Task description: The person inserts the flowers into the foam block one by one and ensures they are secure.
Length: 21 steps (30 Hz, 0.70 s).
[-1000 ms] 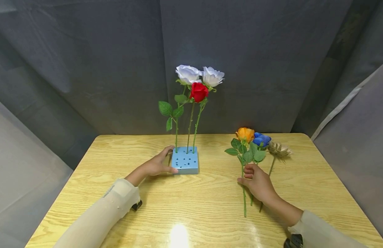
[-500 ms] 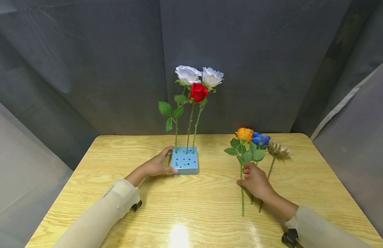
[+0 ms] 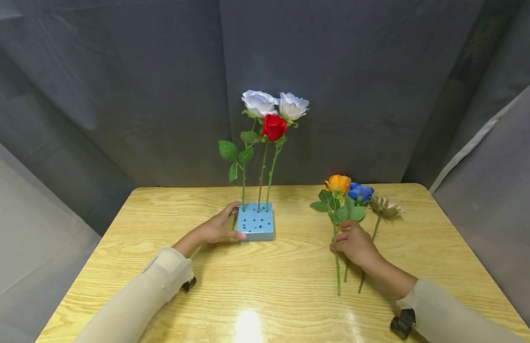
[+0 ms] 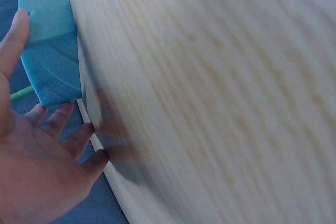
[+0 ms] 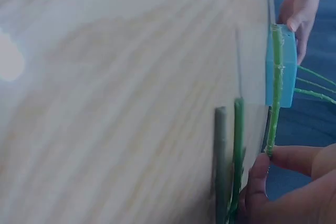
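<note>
In the head view, my left hand [image 3: 213,229] holds a light blue block [image 3: 265,236] by its left side, thumb at the front corner and fingers toward the back. Small holes dot the block's top. Two white roses [image 3: 259,103] and a red rose [image 3: 274,127] stand upright in its back holes. On the right, my right hand [image 3: 358,245] pinches the green stem of an orange rose [image 3: 338,184] between thumb and fingers. The right wrist view shows this stem [image 5: 276,77] above the tabletop, overlapping the block.
A blue rose [image 3: 361,191] and a pale flower with a brownish ruff [image 3: 385,208] lie to the right of the orange rose, partly behind my right hand. The wooden table [image 3: 162,209] ends at a dark grey curtain [image 3: 162,95].
My right thumb and fingers have closed together on the orange rose's stem, and the rose has shifted slightly up in the view. My left hand and the block have stayed still.
</note>
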Motion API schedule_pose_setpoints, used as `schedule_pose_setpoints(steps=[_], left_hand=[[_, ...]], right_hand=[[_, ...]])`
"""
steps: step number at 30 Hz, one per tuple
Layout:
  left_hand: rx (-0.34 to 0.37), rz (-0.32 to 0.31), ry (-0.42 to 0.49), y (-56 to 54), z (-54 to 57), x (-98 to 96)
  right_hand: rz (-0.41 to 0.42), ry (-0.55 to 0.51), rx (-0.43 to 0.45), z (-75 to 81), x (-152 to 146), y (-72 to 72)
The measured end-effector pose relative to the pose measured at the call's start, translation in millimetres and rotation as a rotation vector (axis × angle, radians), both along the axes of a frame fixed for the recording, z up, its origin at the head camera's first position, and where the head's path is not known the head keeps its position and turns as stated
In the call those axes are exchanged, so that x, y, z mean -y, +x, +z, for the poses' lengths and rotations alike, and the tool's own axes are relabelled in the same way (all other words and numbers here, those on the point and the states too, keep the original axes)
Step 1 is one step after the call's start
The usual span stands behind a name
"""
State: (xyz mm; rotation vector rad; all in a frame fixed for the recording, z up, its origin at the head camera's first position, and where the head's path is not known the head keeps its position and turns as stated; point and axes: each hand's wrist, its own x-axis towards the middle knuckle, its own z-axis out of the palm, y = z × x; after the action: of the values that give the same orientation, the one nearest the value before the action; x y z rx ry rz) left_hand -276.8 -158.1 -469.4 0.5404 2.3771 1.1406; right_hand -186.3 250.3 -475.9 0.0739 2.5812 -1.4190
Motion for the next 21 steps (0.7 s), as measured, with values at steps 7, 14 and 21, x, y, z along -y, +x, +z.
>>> schedule_pose_setpoints(steps=[7,14,21], left_hand=[[0.001,-0.006,-0.005,0.9,1.5,-0.4],[-0.002,-0.006,-0.004,0.0,0.9,-0.7],[-0.003,-0.002,0.001,0.3,0.2,-0.4]], right_hand=[[-0.005,-0.261,0.114,8.8,-5,-2.8],[0.016,-0.532,0.265,16.2,-11,-2.7],[0.039,-0.739,0.366,18.7,-12,-2.6]])
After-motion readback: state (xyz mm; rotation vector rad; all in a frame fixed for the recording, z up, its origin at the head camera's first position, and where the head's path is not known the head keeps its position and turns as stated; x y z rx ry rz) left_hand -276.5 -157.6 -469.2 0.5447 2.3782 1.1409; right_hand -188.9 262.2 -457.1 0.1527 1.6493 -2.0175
